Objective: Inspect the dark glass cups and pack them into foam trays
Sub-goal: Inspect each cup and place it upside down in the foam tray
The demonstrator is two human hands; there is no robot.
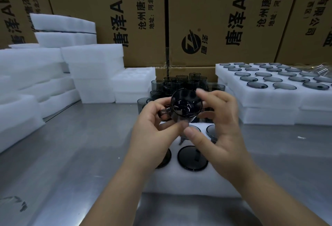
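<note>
A dark glass cup [186, 106] with a handle on its left is held up at the centre, its mouth facing me. My left hand [152, 132] grips its handle side and lower rim. My right hand [220, 126] pinches it from the right, thumb below and fingers over the top rim. Under both hands lies a white foam tray [188, 182] with dark cups [192, 157] seated in its holes. A cluster of loose dark cups [181, 83] stands on the table behind the held cup.
Filled foam trays [273, 98] are stacked at the right. Stacks of empty white foam trays [93, 67] fill the left side. Brown cardboard boxes [206, 19] form a wall at the back. The steel table [71, 153] runs under everything.
</note>
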